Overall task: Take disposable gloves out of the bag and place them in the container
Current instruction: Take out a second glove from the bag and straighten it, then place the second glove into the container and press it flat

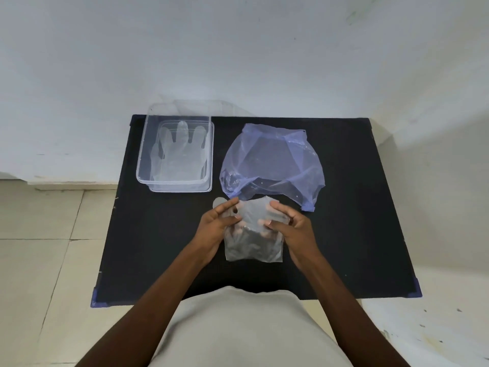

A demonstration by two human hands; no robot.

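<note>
In the head view, the left hand [215,223] and right hand [289,223] both pinch a clear glove [254,234] above the middle of the black surface [357,221]. The blue bag [272,162] lies near the far edge. The container [176,152] at the far left corner holds another glove [180,152].

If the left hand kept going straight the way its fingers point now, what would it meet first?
The left hand points away and slightly right, already gripping the clear glove. Straight on, it would probably meet the near edge of the blue bag, though depth is uncertain.
</note>
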